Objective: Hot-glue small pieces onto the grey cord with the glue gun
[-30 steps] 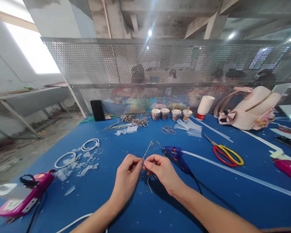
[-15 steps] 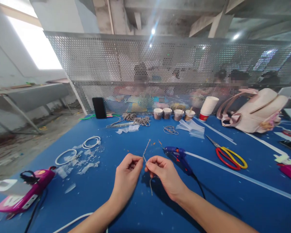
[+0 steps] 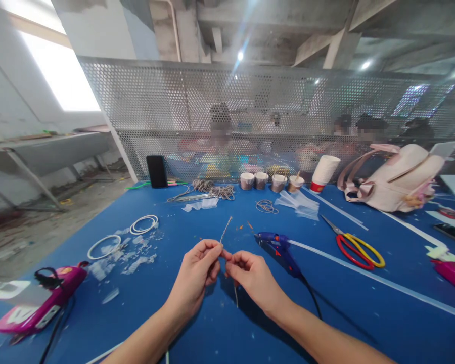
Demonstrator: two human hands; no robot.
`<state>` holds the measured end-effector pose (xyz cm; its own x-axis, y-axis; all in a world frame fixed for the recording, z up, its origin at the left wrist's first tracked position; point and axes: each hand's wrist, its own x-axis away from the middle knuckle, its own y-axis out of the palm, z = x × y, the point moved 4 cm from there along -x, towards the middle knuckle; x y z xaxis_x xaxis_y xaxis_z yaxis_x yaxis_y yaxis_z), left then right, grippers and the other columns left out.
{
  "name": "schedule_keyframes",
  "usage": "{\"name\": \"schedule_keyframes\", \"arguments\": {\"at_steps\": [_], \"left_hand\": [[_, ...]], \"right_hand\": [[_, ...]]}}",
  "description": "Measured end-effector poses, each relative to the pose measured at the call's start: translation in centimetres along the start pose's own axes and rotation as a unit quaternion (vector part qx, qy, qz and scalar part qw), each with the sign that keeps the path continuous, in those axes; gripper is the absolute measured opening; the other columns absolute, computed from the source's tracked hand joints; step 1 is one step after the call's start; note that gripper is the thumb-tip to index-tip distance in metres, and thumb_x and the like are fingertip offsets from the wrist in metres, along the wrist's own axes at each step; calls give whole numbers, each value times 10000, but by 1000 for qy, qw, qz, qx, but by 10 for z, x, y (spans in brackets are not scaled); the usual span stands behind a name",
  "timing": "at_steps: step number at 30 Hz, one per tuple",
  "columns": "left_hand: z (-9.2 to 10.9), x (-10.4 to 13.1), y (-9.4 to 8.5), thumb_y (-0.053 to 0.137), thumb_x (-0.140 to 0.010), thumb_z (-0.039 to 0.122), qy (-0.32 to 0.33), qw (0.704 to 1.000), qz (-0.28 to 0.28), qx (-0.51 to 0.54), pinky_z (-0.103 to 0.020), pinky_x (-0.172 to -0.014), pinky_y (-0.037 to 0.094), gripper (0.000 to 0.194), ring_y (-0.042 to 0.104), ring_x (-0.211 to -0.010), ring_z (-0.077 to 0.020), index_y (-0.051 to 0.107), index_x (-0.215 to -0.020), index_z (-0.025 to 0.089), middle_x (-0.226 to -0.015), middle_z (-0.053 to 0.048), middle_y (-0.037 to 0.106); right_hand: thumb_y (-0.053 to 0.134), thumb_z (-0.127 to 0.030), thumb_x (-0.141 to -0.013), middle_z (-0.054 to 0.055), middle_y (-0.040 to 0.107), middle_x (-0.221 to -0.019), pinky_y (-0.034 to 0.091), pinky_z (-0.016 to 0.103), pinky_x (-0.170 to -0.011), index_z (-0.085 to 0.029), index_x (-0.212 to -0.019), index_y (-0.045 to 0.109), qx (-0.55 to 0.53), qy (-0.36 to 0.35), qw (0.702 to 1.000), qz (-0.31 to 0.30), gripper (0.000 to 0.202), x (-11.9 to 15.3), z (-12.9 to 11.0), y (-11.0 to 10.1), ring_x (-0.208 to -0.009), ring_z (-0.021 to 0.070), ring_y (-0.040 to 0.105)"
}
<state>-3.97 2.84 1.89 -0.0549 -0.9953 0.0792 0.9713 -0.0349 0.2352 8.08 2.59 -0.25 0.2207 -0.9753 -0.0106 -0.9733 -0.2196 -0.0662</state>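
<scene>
My left hand (image 3: 200,268) pinches a thin twisted cord (image 3: 225,231), whose upper end sticks up past the fingertips. Close against it on the right, my right hand (image 3: 252,275) has its fingers closed on the same strand, and a loose tail hangs below them. The fingertips of both hands nearly meet, and they hide the middle of the cord. Right of my hands a blue glue gun (image 3: 284,248) lies on its side with a long clear glue stick (image 3: 341,263) in its back. Red and yellow scissors (image 3: 354,245) lie open farther right.
On the blue table (image 3: 197,328), white rings (image 3: 104,247) and plastic scraps (image 3: 139,263) lie left, beside a magenta power strip (image 3: 56,298). Along the back are a black phone (image 3: 156,171), grey cord bundles (image 3: 222,192), several small cups (image 3: 278,183), stacked paper cups (image 3: 325,173) and a pink bag (image 3: 394,177).
My left fingers have curled in closer to my right fingertips, covering the bent part of the cord. The cord's upper end has shifted slightly left.
</scene>
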Motion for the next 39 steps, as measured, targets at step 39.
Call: {"name": "schedule_keyframes", "arguments": {"at_steps": [39], "left_hand": [[-22,-11,-2,737,-625,276,-154,986,-16,69,-152,-372,112,278,244,-389,4,495,-589,142,-500,52,455]], "right_hand": [[457,-535,-812,-13,557,-504,411,270,-578,-201,-758,637,171,56,984,-4,384,18,10,-95,-537,169,538]]}}
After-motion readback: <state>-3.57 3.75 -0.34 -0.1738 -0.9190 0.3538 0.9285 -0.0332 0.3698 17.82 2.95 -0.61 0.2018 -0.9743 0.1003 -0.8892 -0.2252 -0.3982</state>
